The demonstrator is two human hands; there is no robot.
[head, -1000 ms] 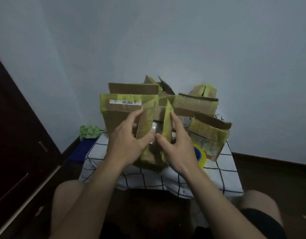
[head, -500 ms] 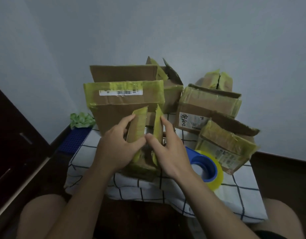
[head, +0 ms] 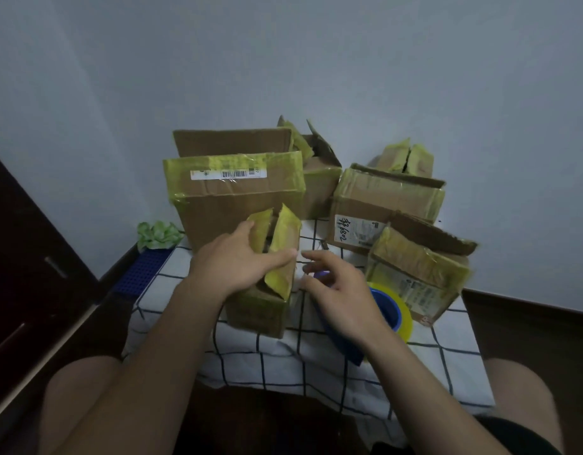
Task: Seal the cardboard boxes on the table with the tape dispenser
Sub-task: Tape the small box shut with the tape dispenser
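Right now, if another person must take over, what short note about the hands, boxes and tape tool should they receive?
Left hand: grips the two top flaps of the small brown cardboard box at the table's front, pinching them together; a gap shows between them.
Right hand: empty, fingers relaxed, over the blue tape dispenser with yellow roll, which lies on the checked white tablecloth.
Done: flaps gathered; seam not yet taped.
To do: take the dispenser, tape this box, then the larger cardboard boxes behind and right.
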